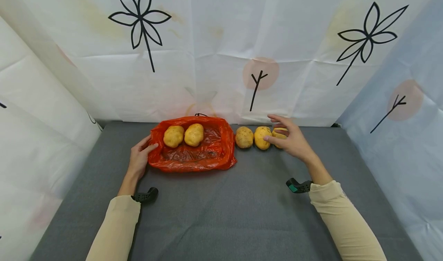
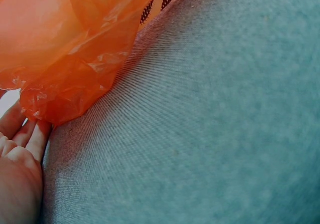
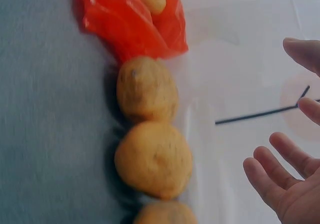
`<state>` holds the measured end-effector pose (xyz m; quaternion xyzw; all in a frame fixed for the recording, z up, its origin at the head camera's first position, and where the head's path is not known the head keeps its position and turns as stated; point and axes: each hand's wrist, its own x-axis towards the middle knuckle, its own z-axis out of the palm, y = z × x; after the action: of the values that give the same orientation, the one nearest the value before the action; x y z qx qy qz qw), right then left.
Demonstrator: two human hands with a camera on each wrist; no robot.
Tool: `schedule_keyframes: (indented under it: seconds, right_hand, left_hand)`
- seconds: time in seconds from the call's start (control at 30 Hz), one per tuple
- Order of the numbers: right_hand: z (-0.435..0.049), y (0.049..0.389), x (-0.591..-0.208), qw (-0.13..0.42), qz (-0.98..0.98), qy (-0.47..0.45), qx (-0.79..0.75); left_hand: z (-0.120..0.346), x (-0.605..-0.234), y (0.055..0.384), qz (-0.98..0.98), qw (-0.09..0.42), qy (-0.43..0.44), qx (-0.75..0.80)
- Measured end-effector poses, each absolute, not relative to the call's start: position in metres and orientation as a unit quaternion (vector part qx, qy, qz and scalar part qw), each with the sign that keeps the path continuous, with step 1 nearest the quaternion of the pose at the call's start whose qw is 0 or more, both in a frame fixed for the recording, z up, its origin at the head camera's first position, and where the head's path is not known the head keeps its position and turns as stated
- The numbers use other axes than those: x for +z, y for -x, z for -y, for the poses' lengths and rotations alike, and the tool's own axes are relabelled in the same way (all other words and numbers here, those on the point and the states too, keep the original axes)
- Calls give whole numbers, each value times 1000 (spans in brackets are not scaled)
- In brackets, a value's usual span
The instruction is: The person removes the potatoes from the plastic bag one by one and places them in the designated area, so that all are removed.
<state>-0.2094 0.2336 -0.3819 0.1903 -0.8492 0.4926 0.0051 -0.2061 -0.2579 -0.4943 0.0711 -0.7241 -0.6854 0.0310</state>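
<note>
A red plastic bag lies spread open on the grey cloth, with two potatoes inside towards the back left. My left hand holds the bag's left edge, thumb at the rim and fingers along the outer side; the left wrist view shows those fingers against the thin plastic. Three more potatoes stand in a row to the right of the bag. Over the right end of that row hovers my right hand, fingers spread and holding nothing. It partly hides the rightmost potato in the head view.
Grey cloth covers the table. A white curtain with printed leaves and trees hangs directly behind the bag and potatoes. Similar curtains stand at the left and right sides. A dark cord shows at the bag's back edge.
</note>
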Motion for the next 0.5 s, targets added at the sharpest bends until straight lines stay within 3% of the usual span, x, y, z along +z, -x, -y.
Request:
schedule_keyframes:
  seconds: [0.5]
  right_hand:
    - [-174, 217, -396, -34, 828, -221, 514]
  left_hand:
    - [258, -496, 207, 718, 39, -68, -692]
